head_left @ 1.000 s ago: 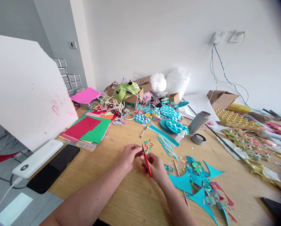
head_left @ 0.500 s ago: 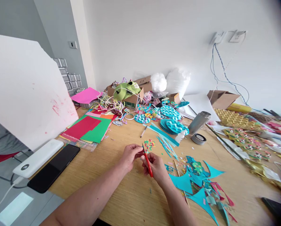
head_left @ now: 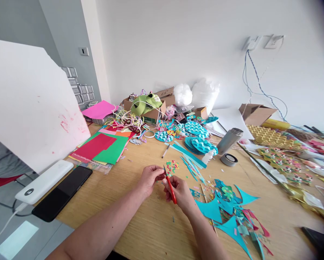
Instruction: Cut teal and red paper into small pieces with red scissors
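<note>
My right hand (head_left: pixel 178 190) is closed around a pair of scissors (head_left: pixel 171 189) with red handles, its dark blades pointing up and away from me. Close beside the blade tips, my left hand (head_left: pixel 152 177) has thumb and forefinger pinched together; whatever lies between them is too small to make out. Just beyond both hands is a small heap of red, yellow and green paper bits (head_left: pixel 173 167). Right of my right hand lie turquoise paper offcuts (head_left: pixel 210 209) mixed with red scraps.
Coloured paper sheets (head_left: pixel 97 146), a black phone (head_left: pixel 63 193) and a white power bank (head_left: pixel 44 180) lie to the left. Turquoise wavy discs (head_left: pixel 200 145), a glue bottle (head_left: pixel 208 156) and a steel flask (head_left: pixel 230 140) stand further back. A pen (head_left: pixel 165 151) lies ahead.
</note>
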`<state>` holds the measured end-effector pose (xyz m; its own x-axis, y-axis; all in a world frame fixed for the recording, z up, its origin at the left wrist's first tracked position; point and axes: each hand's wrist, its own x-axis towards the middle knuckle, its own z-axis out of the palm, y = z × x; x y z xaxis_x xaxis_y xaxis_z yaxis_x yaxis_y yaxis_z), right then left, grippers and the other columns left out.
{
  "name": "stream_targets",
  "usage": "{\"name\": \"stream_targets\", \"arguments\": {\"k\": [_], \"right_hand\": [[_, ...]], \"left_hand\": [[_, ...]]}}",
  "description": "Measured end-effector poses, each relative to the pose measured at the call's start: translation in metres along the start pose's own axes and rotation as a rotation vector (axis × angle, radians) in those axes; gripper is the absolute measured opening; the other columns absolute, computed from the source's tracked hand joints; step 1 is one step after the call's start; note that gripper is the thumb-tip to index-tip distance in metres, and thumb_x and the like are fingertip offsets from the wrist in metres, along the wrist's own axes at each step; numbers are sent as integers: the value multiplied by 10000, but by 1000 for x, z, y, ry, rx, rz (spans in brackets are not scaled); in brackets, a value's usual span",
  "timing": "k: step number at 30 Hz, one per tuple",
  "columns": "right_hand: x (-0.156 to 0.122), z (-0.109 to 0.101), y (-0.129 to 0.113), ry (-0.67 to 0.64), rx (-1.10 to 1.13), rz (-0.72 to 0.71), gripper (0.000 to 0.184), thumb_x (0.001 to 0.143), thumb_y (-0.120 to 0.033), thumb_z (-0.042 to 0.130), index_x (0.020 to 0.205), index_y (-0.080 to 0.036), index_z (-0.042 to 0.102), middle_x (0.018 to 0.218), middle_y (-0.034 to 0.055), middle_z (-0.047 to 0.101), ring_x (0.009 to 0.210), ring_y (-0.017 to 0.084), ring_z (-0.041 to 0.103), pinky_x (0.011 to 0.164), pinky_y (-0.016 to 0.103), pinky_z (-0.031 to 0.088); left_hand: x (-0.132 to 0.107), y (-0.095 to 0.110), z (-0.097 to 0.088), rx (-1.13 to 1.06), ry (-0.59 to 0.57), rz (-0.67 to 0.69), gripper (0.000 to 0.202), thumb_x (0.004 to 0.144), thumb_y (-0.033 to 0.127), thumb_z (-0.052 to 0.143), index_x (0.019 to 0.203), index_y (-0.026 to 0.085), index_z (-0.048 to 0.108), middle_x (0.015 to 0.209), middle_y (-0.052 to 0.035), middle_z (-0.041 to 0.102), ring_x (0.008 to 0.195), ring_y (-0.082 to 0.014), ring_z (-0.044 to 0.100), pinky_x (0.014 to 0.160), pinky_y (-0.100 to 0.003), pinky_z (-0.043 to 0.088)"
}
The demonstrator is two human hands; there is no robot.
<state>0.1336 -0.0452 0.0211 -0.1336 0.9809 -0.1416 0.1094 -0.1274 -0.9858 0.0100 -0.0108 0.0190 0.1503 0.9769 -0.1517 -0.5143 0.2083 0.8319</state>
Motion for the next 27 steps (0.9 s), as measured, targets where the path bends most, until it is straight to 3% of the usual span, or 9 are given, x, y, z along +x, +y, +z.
{"name": "stream_targets", "arguments": {"k": [27], "right_hand": [[0, -1, 3, -11, -13, 24, 412, 651, -526, 660, 641, -181, 434, 486, -52, 545, 351, 111, 539, 320, 202, 413]], "left_hand": [[2, 3, -2, -15, 17, -26, 135, 547, 207, 704, 613, 114, 633, 577, -22, 633, 540, -111, 563, 573, -244, 431]]}}
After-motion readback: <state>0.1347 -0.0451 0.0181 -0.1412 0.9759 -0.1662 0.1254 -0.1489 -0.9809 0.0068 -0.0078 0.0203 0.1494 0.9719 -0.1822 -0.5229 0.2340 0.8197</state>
